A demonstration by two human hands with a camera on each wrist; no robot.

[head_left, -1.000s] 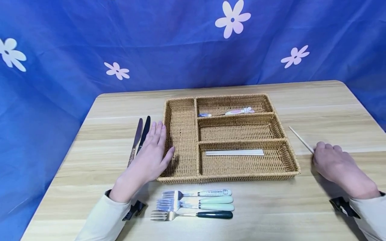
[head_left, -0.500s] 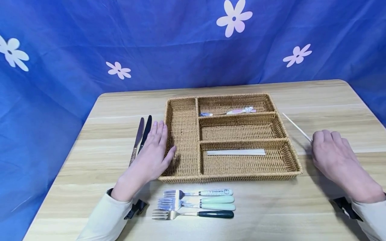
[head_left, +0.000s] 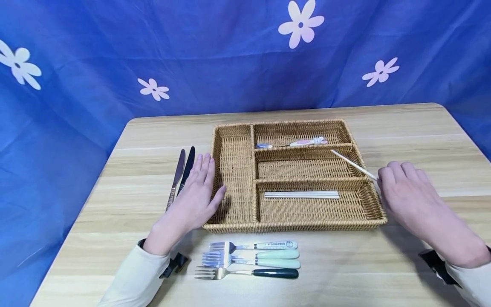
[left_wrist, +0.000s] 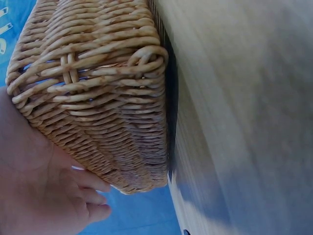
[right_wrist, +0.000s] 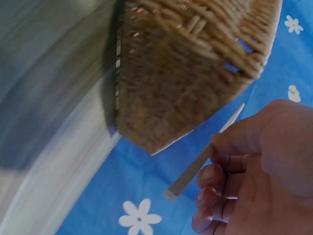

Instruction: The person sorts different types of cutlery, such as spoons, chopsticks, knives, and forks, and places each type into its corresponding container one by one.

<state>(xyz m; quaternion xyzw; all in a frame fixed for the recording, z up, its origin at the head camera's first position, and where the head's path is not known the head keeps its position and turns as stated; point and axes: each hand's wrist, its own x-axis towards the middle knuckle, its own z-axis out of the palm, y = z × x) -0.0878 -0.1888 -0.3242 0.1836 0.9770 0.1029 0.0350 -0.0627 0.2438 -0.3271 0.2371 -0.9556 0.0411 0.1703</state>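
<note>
A wicker cutlery tray (head_left: 318,224) with several compartments lies on the table. My left hand (head_left: 192,198) rests with straight fingers against its left rim; the left wrist view shows this hand (left_wrist: 46,181) along the woven wall. My right hand (head_left: 410,198) is at the tray's right side, pinching a white chopstick (head_left: 350,163) between thumb and fingers. The chopstick's far end reaches over the middle compartment. In the right wrist view the chopstick (right_wrist: 188,174) sticks out both sides of the pinch. Several white chopsticks (head_left: 301,195) lie side by side in the front compartment.
A spoon (head_left: 307,142) with a pink-and-white handle lies in the back compartment. Two knives (head_left: 177,172) lie left of the tray, partly behind my left hand. Several forks (head_left: 274,273) with pale and dark green handles lie in front. A blue flowered cloth (head_left: 230,55) hangs behind.
My right hand has lifted the chopstick and carried it left, from the table on the right to over the tray's right rim. The left hand stays against the tray.
</note>
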